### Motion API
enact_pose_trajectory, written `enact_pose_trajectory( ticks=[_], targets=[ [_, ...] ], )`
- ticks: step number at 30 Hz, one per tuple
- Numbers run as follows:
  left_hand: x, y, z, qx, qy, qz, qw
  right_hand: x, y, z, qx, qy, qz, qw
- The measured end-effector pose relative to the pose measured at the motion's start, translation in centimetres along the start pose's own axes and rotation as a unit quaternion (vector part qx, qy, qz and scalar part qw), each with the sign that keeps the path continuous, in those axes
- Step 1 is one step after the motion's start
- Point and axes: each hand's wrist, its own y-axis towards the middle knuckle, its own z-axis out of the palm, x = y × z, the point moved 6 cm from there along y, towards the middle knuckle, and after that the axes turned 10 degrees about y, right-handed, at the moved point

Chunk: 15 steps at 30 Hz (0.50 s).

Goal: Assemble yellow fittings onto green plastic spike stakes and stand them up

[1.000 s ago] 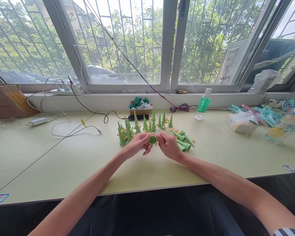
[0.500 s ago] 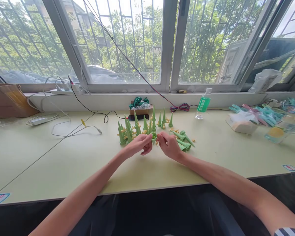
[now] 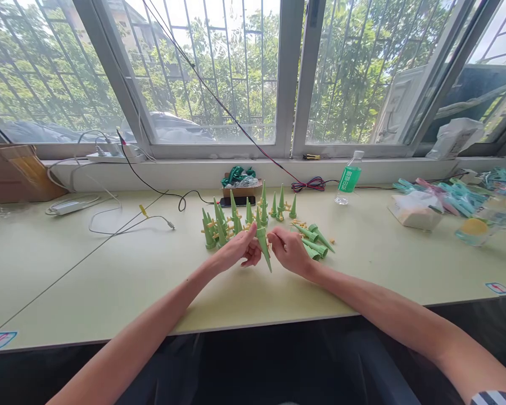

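Note:
My left hand (image 3: pixel 241 248) is closed on the wide end of a green cone (image 3: pixel 264 250), whose pointed tip slants down toward me. Just right of that cone is my right hand (image 3: pixel 290 247), its fingers pinched together; whatever sits between them is too small to make out. Behind my hands, several green cones (image 3: pixel 281 198) with yellow side pieces stand upright on the table. More green cones (image 3: pixel 316 248) lie on their sides beside my right hand, with small yellow pieces (image 3: pixel 298 223) scattered behind them.
A black phone (image 3: pixel 237 201) and a small box (image 3: pixel 241 190) are behind the cones. A bottle (image 3: pixel 348 179) stands at the back right, near a tissue pack (image 3: pixel 415 212) and teal items. Cables (image 3: pixel 130 225) cross the left side.
The cone in my left hand has turned: its open end faced me before, and now its tip points down toward me. My right hand has barely moved.

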Motion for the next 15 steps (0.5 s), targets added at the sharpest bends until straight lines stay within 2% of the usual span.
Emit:
enact_pose_trajectory(
  ticks=[10,15],
  targets=[
    [2.2,0.6,0.0,-0.007,-0.099,-0.035,0.994,0.1,-0.1,0.5,0.042,0.042,0.004,0.998],
    [2.4,0.5,0.2,0.007,-0.14,-0.069,0.988,0.1,-0.1,0.6,0.053,0.044,0.011,0.998]
  ],
)
